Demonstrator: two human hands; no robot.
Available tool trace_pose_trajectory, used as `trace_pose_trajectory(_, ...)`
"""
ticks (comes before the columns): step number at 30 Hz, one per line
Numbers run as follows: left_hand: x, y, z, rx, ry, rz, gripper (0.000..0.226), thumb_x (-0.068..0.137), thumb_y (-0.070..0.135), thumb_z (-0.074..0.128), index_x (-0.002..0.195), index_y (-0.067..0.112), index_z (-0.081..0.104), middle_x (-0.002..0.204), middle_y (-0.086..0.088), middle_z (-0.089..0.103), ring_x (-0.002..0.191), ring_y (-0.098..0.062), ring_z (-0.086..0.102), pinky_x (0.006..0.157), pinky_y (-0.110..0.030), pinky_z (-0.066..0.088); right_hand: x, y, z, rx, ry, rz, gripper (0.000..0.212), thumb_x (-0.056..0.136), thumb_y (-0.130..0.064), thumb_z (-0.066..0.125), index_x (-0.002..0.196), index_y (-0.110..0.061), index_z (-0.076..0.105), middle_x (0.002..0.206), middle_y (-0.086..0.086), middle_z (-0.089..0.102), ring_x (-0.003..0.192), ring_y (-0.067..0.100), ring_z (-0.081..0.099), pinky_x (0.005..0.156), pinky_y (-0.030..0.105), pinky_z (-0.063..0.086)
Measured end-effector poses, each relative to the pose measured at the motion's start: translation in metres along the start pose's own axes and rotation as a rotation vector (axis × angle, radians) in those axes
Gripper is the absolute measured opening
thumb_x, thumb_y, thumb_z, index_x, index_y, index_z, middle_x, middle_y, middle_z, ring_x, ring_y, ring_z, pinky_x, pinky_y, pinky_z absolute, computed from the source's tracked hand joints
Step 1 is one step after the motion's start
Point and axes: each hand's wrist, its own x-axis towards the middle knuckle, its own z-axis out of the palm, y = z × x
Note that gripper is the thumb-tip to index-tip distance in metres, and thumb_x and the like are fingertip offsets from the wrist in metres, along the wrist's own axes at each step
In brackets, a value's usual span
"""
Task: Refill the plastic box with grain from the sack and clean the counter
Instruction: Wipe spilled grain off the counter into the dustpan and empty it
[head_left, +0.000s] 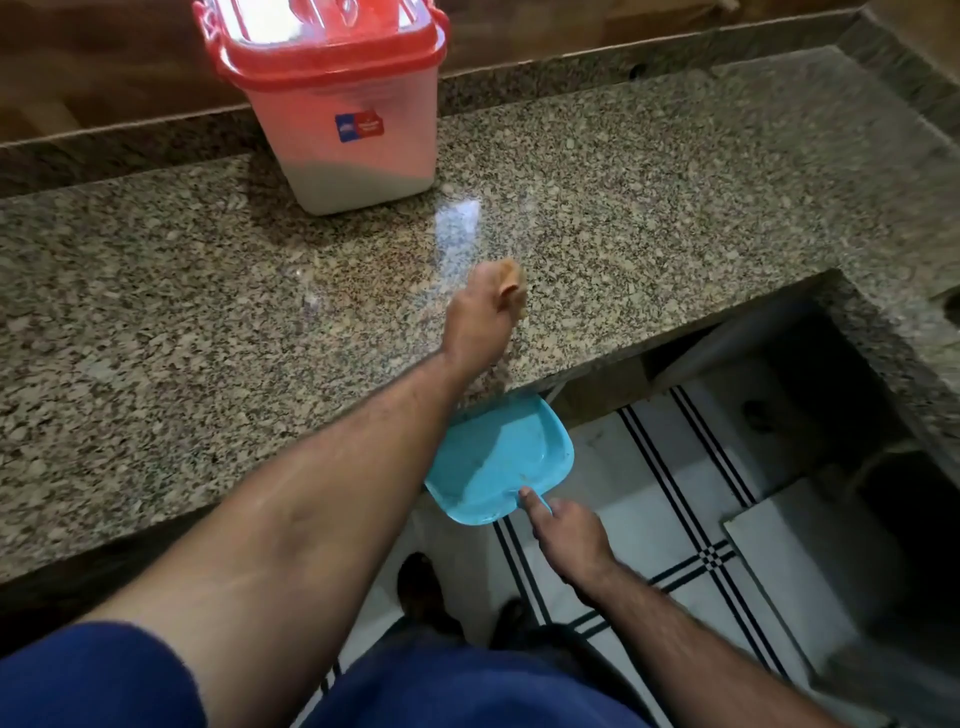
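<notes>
On the granite counter (208, 291), my left hand (483, 317) rests closed around something orange I cannot identify; below the edge, my right hand (566, 535) grips the blue dustpan (498, 457); the red-lidded plastic box (337, 104) stands closed at the counter's back.

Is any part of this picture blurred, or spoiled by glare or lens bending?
Head view: the left hand and the pale thing it holds are smeared by motion; a bright streak of glare lies on the counter near the box; the counter's back edge bows from the wide lens; the dustpan in the right hand is sharp.
</notes>
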Motion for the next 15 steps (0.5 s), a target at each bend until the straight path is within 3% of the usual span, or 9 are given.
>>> trace_pose_trajectory(3,0.001,0.01,0.042,0.11,-0.136,0.052,0.03,0.111,0.025,0.056,0.138,0.037,0.051,0.115,-0.003,0.072,0.088,-0.028,0.076,0.07,-0.052,0.069,0.011,0.002,-0.006,0.021,-0.003,-0.003,0.072,0.102,-0.072,0.043,0.07,-0.011,0.063,0.076,0.014,0.073,0.076,0.035,0.069,0.068,0.043,0.054)
trace_pose_trajectory(5,-0.014,0.004,0.065,0.287,-0.338,0.091,0.049,0.11,0.022,0.055,0.155,0.04,0.044,0.138,-0.007,0.068,0.115,-0.036,0.072,0.097,-0.056,0.062,0.02,0.005,-0.011,0.022,-0.026,-0.021,0.078,0.098,-0.077,0.043,0.072,-0.007,0.064,0.074,0.016,0.072,0.074,0.038,0.069,0.066,0.045,0.054)
trace_pose_trajectory(6,-0.022,-0.002,0.073,0.43,-0.442,0.131,0.054,0.108,0.023,0.059,0.159,0.036,0.045,0.152,-0.008,0.062,0.134,-0.036,0.062,0.113,-0.054,0.05,0.025,0.007,-0.015,0.015,-0.051,-0.027,0.08,0.094,-0.081,0.041,0.07,-0.008,0.063,0.07,0.014,0.07,0.07,0.038,0.065,0.063,0.043,0.051)
trace_pose_trajectory(8,-0.03,-0.013,0.075,0.556,-0.495,0.164,0.051,0.102,0.026,0.066,0.152,0.032,0.058,0.158,-0.004,0.058,0.146,-0.031,0.051,0.124,-0.049,0.038,0.034,0.014,-0.023,0.017,-0.101,-0.035,0.078,0.086,-0.086,0.039,0.067,-0.014,0.061,0.065,0.008,0.062,0.064,0.03,0.056,0.061,0.039,0.045)
trace_pose_trajectory(13,-0.054,-0.008,0.014,0.383,-0.393,-0.064,0.023,0.095,0.026,0.078,0.118,0.025,0.08,0.112,0.0,0.081,0.102,-0.019,0.074,0.088,-0.031,0.057,0.041,0.025,-0.041,0.028,-0.153,-0.114,0.064,0.101,-0.071,0.049,0.062,-0.019,0.055,0.061,-0.002,0.058,0.064,0.022,0.056,0.062,0.035,0.043)
trace_pose_trajectory(15,-0.071,-0.015,-0.02,0.172,-0.197,-0.189,0.016,0.097,0.016,0.078,0.112,0.019,0.081,0.1,-0.009,0.082,0.083,-0.019,0.075,0.068,-0.029,0.059,0.041,0.023,-0.041,-0.008,-0.186,-0.161,0.062,0.104,-0.066,0.048,0.062,-0.02,0.05,0.061,-0.003,0.054,0.065,0.022,0.054,0.062,0.033,0.04)
